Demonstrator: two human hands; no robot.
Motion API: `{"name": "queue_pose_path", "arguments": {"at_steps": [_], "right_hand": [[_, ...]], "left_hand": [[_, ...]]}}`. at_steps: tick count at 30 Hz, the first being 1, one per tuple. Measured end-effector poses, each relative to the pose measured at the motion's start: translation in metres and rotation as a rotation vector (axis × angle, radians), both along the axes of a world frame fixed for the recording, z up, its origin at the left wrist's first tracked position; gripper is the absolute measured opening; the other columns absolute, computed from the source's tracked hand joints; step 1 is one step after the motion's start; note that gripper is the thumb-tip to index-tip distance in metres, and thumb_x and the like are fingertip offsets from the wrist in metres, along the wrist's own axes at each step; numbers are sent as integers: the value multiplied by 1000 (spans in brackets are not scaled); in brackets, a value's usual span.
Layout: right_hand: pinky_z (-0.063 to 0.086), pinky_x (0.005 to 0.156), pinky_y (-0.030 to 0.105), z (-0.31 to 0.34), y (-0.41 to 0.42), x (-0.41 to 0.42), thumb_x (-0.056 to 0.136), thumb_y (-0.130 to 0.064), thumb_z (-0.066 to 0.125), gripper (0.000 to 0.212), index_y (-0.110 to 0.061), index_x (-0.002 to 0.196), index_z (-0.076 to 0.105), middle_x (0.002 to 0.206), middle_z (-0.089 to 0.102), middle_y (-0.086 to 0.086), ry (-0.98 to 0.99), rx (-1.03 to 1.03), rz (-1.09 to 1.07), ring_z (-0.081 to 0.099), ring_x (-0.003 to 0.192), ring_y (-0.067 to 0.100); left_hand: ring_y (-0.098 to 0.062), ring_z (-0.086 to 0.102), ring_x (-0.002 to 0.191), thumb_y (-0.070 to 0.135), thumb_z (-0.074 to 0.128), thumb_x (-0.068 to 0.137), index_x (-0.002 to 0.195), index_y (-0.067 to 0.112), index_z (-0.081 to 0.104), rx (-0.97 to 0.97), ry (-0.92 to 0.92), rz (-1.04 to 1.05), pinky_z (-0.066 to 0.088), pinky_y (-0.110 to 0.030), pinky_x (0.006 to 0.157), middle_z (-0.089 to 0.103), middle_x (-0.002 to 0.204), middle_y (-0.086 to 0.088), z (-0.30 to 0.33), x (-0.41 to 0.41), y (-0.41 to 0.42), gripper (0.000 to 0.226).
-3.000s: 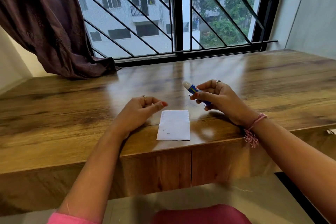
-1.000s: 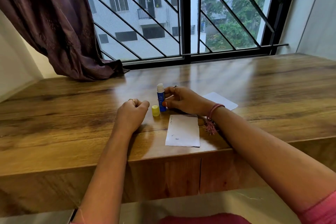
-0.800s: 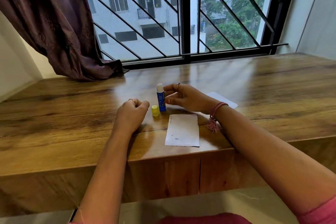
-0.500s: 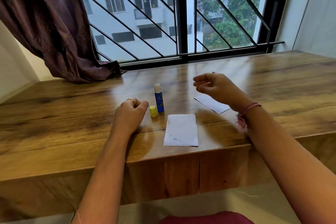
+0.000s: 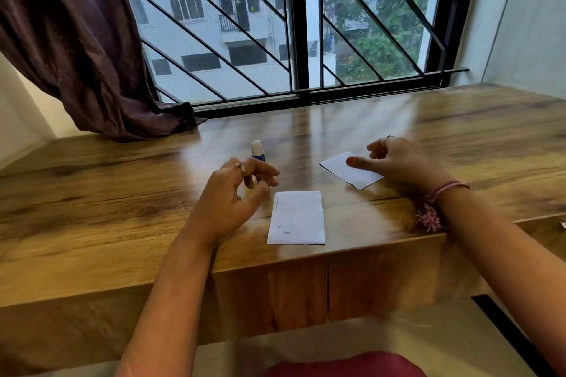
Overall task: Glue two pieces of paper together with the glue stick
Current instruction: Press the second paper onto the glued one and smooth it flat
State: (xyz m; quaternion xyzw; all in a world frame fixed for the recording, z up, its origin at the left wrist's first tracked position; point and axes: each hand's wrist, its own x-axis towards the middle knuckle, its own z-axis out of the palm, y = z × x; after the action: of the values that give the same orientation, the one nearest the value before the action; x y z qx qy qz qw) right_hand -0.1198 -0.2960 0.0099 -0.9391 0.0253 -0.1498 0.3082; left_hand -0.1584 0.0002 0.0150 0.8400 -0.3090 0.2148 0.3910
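Glue stick (image 5: 257, 150), uncapped, is seen standing upright on the wooden surface (image 5: 92, 193), its white glue tip exposed above a blue barrel, partly hidden behind the left hand (image 5: 232, 193). That hand's grip is loosely curled around nothing, with the yellow cap (image 5: 248, 190) glimpsed between its fingers. One white paper piece (image 5: 296, 217) lies flat near the front edge, faintly marked. A second piece (image 5: 343, 170) lies farther right, pressed by the right hand (image 5: 398, 162) with one fingertip, its grip otherwise released.
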Motion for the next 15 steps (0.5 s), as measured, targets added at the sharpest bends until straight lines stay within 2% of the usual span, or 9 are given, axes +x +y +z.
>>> {"name": "queue_pose_path", "arguments": {"at_steps": [3, 5, 10, 15], "right_hand": [[44, 81, 27, 1, 9, -2, 68, -57, 72, 78, 0, 120, 57, 104, 64, 9, -9, -105, -7, 57, 93, 19], [45, 86, 31, 1, 11, -4, 68, -53, 75, 77, 2, 119, 58, 109, 65, 13, -18, -150, 0, 58, 99, 23], [46, 90, 30, 4, 7, -7, 65, -47, 80, 79, -2, 125, 54, 113, 64, 11, 27, -113, 39, 58, 103, 22], [46, 91, 29, 10, 4, -7, 66, -45, 80, 78, -4, 126, 54, 116, 63, 11, 97, -152, 75, 58, 104, 22]], "left_hand": [[-3, 51, 87, 15, 51, 80, 100, 23, 67, 70, 15, -55, 36, -4, 70, 65, 94, 12, -2, 1, 2, 26], [-3, 51, 88, 22, 48, 79, 96, 22, 70, 110, 28, -85, 36, -5, 72, 61, 89, 9, -4, 1, 3, 28], [-11, 50, 92, 29, 41, 72, 79, 21, 77, 247, 9, -195, 35, -11, 75, 72, 94, 16, -6, 9, 3, 38], [-8, 50, 94, 32, 39, 70, 84, 24, 79, 330, 51, -224, 33, -8, 75, 72, 95, 18, -7, 10, 0, 43]]}}
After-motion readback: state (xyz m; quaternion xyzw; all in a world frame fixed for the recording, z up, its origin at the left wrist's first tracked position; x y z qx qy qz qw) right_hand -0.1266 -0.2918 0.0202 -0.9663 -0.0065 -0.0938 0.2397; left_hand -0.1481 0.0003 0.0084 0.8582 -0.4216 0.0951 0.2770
